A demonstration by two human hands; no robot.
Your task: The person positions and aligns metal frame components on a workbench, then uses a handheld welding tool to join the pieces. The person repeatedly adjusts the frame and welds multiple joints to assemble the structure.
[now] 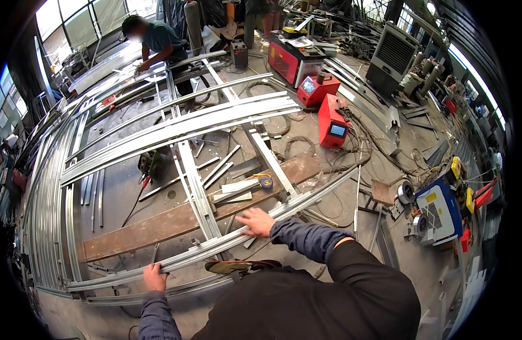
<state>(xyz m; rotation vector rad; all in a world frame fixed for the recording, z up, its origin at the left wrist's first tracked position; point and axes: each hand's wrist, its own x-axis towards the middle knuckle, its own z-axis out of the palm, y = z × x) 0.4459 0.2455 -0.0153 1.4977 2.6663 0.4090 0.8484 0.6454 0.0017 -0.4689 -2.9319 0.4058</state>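
Note:
Closest to me, a long silvery metal profile (184, 257) runs across the frame from lower left to upper right. My left hand (155, 277) is closed on its near edge, toward the left end. Farther right, my right hand (257, 222) lies over the same profile with its fingers spread. A pair of metal crossbars (196, 192) meets the profile between my hands and reaches away from me. Beyond my right hand, a blue and yellow tape measure (265, 182) rests by short metal offcuts (238, 188) on a rusty brown plank (142, 235).
More long profiles (176, 127) span the frame farther off, and several stand bundled (43, 209) at left. A co-worker (159, 45) bends over metal at the far left. Red machines (333, 122), cables (366, 141) and a blue-white case (440, 211) with wire spools stand at right.

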